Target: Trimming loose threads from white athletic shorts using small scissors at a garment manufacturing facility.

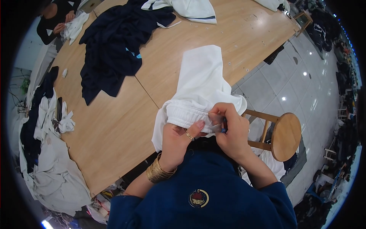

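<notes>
A white garment (202, 70) with a gathered elastic waistband (187, 113) lies over the near edge of the table, its far part stretched out flat on the wood. My left hand (177, 139) grips the waistband from below, thumb on top, with a ring on one finger and bracelets at the wrist. Against the right end of the band, my right hand (233, 128) is closed round a small tool, which looks like thread snips (223, 129) with blue and metal parts. Motion and the fingers blur and partly hide this tool. The waistband's underside cannot be seen.
Dark navy cloth (110, 49) is heaped on the wooden table (114, 133), with another white garment (190, 9) beyond. More cloth (57, 179) hangs at the left edge. A round wooden stool (286, 136) stands at my right. Another person (57, 19) handles white cloth at far left.
</notes>
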Demonstrator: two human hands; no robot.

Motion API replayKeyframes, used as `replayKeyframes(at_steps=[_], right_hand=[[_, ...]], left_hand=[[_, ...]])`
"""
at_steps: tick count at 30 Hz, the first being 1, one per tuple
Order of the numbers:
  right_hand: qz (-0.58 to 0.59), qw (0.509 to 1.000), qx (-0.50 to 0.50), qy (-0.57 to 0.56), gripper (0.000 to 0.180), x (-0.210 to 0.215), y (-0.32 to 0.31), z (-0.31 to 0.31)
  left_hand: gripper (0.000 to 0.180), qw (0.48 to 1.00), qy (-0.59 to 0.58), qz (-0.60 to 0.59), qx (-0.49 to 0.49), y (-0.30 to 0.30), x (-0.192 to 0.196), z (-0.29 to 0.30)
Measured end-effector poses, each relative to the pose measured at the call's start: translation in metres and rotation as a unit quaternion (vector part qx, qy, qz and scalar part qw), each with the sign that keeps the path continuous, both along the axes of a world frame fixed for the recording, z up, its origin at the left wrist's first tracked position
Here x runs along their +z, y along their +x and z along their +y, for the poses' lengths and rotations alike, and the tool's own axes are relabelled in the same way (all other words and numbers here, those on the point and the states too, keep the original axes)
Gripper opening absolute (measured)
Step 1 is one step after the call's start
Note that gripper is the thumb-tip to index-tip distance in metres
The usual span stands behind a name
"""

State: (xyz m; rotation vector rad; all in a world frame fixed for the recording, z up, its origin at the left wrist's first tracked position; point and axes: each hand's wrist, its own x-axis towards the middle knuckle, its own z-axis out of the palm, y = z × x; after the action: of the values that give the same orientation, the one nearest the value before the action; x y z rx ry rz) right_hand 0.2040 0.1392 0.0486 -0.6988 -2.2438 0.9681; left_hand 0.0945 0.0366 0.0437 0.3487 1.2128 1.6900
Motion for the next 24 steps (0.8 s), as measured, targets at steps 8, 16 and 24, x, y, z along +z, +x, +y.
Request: replayKeyframes(at_steps=[8,16,24], right_hand=[[-0.054,0.862,0.122,-0.488,0.004,0.037,0.016,0.027],[-0.052,0.983,-0.034,-0.175,0.025,0.036,0.017,0.012],[-0.015,0.999,0.042,-0.014,0.033,0.029,0.023,0.004]], left_hand=[[0.024,0.998,0.041,0.041,-0.013,0.001,-0.001,-0.001],[0.026,0.996,-0.009,-0.089,-0.023,-0.003,0.001,0.0],[0.033,0.982,0.002,-0.186,-0.034,-0.004,0.001,0.001]])
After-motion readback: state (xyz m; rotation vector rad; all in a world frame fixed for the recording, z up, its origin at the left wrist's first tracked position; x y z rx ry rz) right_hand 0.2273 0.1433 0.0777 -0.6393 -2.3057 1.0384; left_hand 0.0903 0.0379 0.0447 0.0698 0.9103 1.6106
